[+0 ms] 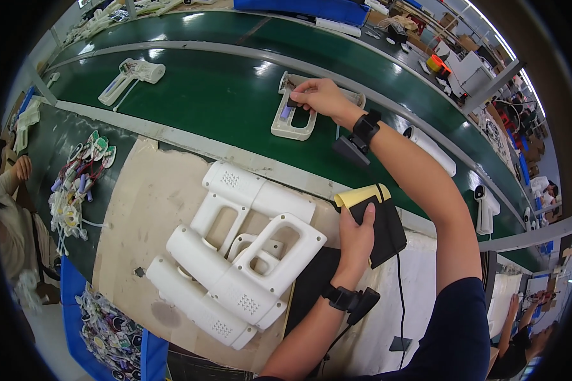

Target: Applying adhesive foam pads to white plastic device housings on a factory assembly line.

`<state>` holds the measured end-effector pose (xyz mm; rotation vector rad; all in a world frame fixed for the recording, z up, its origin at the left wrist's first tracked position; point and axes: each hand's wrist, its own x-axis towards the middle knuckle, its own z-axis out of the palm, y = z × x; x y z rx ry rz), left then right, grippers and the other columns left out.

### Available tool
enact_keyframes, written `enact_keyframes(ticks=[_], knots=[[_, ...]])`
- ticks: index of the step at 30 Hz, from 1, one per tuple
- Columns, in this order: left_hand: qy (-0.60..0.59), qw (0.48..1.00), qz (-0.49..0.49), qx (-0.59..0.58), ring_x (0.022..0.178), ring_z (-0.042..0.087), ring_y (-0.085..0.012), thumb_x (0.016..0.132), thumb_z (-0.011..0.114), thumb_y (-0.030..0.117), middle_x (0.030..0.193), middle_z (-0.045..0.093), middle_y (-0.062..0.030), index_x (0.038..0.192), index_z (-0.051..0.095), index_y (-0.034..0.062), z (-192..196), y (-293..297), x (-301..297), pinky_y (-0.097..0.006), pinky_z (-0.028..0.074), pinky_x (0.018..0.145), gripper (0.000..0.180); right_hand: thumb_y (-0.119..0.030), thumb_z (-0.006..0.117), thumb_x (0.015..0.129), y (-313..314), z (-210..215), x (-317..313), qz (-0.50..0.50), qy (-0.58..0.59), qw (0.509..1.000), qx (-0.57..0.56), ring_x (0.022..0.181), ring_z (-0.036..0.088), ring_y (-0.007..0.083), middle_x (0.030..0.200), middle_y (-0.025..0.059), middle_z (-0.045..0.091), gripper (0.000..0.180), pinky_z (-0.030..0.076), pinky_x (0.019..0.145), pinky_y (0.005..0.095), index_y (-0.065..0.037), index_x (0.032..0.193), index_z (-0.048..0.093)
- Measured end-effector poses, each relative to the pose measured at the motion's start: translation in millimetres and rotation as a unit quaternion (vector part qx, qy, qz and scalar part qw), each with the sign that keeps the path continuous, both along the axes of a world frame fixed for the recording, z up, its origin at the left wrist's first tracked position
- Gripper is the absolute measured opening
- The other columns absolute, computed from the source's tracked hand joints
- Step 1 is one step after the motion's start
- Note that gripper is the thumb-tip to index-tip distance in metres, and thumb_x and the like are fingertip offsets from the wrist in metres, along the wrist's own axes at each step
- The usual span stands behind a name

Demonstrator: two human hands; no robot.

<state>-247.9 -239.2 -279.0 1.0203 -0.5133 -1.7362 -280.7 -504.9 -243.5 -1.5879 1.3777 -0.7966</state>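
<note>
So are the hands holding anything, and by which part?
The left hand holds a black bundle by its left edge. The right hand touches a small dark piece; I can't tell if it's gripped.

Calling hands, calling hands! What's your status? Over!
Left hand gripping flat black object with yellow flap. Right hand at small dark piece in open white plastic handheld shell. Piled white plastic housings nearby, not blocking right hand.

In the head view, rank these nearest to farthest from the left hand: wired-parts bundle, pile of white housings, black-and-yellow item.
Left hand, nearest first:
1. Black-and-yellow item: in its grasp.
2. Pile of white housings: to the hand's left.
3. Wired-parts bundle: farther left, beyond the pile.
</note>
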Motion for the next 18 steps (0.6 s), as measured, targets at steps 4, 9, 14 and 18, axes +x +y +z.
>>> enact_keyframes(ticks=[4,9,14,18], knots=[[0.003,1.000,0.004,0.001,0.107,0.059,-0.0218,0.098,0.057,0.012,0.116,0.063,-0.0138,0.124,0.050,-0.0033,0.2,0.1,1.2,-0.032,0.044,0.095,0.031,-0.019,0.072,0.088,3.7,-6.1,2.9,0.008,0.032,0.999,0.020,0.070,0.059,0.0084,0.083,0.0031,0.067,0.026,0.049,0.060,0.0218,0.001,0.104,0.066],[0.009,1.000,0.001,0.002,0.107,0.059,-0.0219,0.098,0.057,0.012,0.116,0.063,-0.0140,0.124,0.050,-0.0032,-3.2,1.3,0.4,-0.033,0.044,0.095,0.032,-0.017,0.073,0.081,5.6,-9.8,2.7,0.004,0.082,0.996,-0.030,0.063,0.064,0.0131,0.074,0.0084,0.069,0.020,0.052,0.058,0.0274,0.001,0.090,0.070],[0.028,1.000,0.000,0.004,0.107,0.059,-0.0216,0.098,0.057,0.012,0.117,0.063,-0.0139,0.124,0.051,-0.0030,0.4,1.3,0.3,-0.032,0.044,0.094,0.031,-0.019,0.073,0.078,8.7,-7.4,-1.0,-0.008,0.149,0.987,-0.062,0.061,0.066,0.0149,0.072,0.0098,0.069,0.020,0.053,0.059,0.0281,-0.001,0.086,0.071],[0.024,1.000,0.005,0.009,0.107,0.060,-0.0210,0.098,0.057,0.011,0.116,0.063,-0.0136,0.124,0.051,-0.0030,2.8,0.3,3.3,-0.032,0.045,0.094,0.030,-0.021,0.075,0.076,9.7,-5.7,-4.0,0.000,0.189,0.978,-0.088,0.070,0.067,0.0184,0.076,0.0102,0.069,0.022,0.053,0.067,0.0304,-0.002,0.087,0.071]])
